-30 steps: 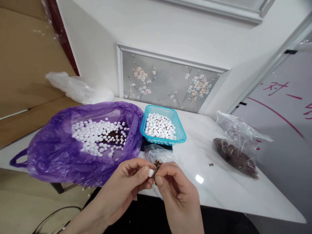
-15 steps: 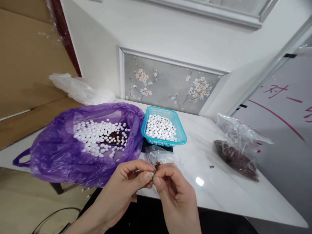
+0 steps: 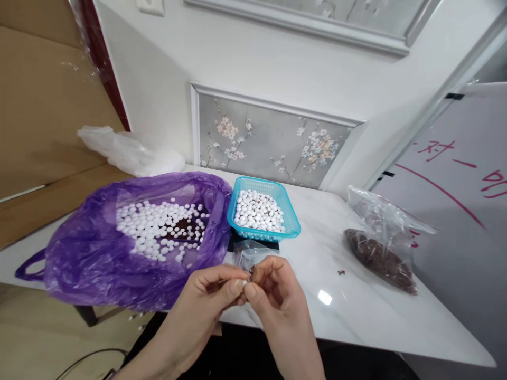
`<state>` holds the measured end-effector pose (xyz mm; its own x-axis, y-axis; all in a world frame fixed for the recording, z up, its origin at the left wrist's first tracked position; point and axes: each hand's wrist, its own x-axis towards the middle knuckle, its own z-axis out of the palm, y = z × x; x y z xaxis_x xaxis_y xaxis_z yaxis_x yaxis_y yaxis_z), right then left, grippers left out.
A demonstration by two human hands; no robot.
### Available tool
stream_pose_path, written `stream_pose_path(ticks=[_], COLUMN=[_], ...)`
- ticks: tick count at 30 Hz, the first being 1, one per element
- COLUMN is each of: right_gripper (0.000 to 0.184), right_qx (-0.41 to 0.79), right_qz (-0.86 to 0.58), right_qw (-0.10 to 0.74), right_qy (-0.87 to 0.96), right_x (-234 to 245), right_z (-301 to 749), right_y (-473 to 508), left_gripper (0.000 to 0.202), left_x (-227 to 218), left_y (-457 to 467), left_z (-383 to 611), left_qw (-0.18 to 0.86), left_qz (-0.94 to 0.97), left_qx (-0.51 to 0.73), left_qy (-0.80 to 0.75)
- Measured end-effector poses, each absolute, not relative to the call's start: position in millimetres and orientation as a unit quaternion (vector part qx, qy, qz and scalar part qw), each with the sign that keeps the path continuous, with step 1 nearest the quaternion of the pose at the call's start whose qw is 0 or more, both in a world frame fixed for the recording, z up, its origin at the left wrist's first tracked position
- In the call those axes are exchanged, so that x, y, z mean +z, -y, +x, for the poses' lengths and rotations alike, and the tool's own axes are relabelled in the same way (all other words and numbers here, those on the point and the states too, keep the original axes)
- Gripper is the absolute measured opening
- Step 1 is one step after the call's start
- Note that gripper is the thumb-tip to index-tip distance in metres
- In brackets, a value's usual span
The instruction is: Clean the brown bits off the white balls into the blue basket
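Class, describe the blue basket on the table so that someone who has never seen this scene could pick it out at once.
Start at the white table beneath the grey flower panel on the wall. Right of the big purple bag of white beads stands the blue basket, resting on something flat and dark. It is the only rigid, latticed container there; the others, including the clear bag of brown bits, are soft plastic.

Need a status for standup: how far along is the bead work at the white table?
Done: the blue basket is roughly full of white beads. In hand: left hand and right hand pinch one white bead with a small brown piece between the fingertips. Left: many loose beads in the purple bag and a clear bag of brown pieces.
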<state>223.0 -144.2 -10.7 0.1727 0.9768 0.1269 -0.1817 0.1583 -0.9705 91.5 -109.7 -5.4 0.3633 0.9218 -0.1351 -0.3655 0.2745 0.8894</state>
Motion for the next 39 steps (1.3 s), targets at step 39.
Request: stream_pose_path(ticks=[39], right_gripper=[0.026], right_qx=[0.113], right_qz=[-0.652], right_qw=[0.242], right_qy=[0.71], right_x=[-32.6], right_z=[245.0], right_y=[135.4], left_gripper=[0.028], left_x=[58.2], left_y=[15.1], left_z=[-0.5], left_qw=[0.142], left_qz=[0.776], left_qx=[0.283], left_qy=[-0.545])
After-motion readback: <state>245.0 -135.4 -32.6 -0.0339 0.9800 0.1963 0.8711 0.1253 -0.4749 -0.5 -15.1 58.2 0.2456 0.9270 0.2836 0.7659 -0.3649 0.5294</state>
